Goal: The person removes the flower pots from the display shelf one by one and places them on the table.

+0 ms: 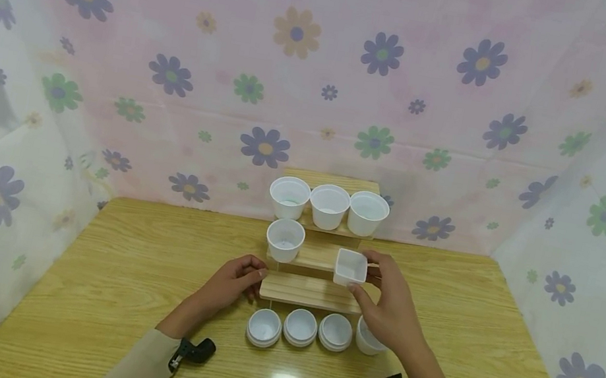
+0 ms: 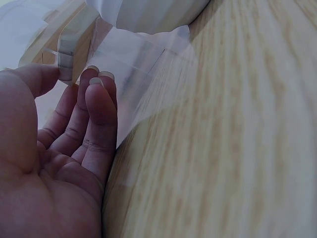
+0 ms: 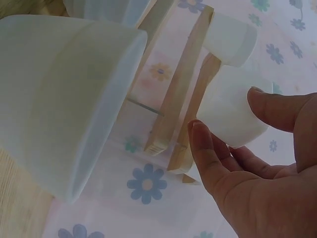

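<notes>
My right hand (image 1: 394, 305) pinches a small square white pot (image 1: 350, 269) between thumb and fingers, over the right part of the tiered wooden stand (image 1: 312, 292). In the right wrist view, this pot (image 3: 232, 106) appears sideways between the thumb and fingertips. At the stand's left end, my left hand (image 1: 233, 281) grips the edge of the lowest board. Seen from the left wrist, the thumb presses the board end (image 2: 66, 57) while the fingers curl at its other side. One round white pot (image 1: 285, 241) occupies the left of the middle tier.
Three round white pots, the middle one (image 1: 329, 207) among them, line the top tier. On the wooden table (image 1: 141, 295), before the stand, sit three low round pots (image 1: 300, 329) and a taller pot (image 1: 370, 337) partly behind my right hand. Flowered cloth (image 1: 320, 85) surrounds the table.
</notes>
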The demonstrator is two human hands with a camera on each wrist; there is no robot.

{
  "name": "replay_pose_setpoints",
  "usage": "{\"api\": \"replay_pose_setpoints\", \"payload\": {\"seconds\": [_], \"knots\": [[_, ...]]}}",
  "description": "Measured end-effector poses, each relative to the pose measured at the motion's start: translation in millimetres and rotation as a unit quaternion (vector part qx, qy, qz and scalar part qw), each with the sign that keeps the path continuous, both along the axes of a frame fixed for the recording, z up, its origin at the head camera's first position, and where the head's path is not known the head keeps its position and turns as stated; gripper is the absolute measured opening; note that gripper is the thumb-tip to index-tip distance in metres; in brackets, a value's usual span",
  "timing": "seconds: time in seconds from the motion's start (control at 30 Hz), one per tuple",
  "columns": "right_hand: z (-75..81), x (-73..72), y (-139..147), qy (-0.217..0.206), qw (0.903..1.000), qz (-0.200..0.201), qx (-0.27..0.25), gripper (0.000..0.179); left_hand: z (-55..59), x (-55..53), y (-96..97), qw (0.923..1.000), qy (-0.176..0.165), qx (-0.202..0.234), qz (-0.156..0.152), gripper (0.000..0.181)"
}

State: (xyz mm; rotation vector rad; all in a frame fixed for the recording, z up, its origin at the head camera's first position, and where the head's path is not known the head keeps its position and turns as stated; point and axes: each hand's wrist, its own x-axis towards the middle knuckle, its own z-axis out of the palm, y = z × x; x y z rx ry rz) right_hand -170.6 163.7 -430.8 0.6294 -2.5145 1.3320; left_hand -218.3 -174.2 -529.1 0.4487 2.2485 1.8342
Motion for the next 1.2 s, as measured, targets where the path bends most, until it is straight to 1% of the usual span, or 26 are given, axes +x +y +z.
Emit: {"api": "replay_pose_setpoints", "payload": {"seconds": [0.17, 0.47, 0.87, 1.07, 1.2], "knots": [[-1.5, 3.9, 4, 0.010, 0.9999, -0.001, 0.005, 0.062, -0.3, -0.2, 0.1, 1.0000, 0.002, -0.001, 0.001, 0.029], [-5.7, 12.3, 15, 0.039, 0.9992, 0.008, 0.009, 0.065, -0.8, 0.6, -0.5, 1.0000, 0.002, -0.002, -0.003, 0.029], [-11.5, 20.8, 31, 0.023, 0.9992, -0.004, 0.031, 0.063, -3.6, -1.6, -1.4, 1.0000, 0.005, 0.002, -0.005, 0.029], [-14.2, 23.3, 40, 0.034, 0.9983, -0.009, 0.047, 0.063, -2.6, -1.4, -1.2, 1.0000, 0.004, 0.003, -0.005, 0.029], [-11.8, 23.6, 44, 0.037, 0.9977, -0.002, 0.056, 0.064, -2.5, -1.8, -0.9, 1.0000, 0.006, 0.003, -0.004, 0.029]]}}
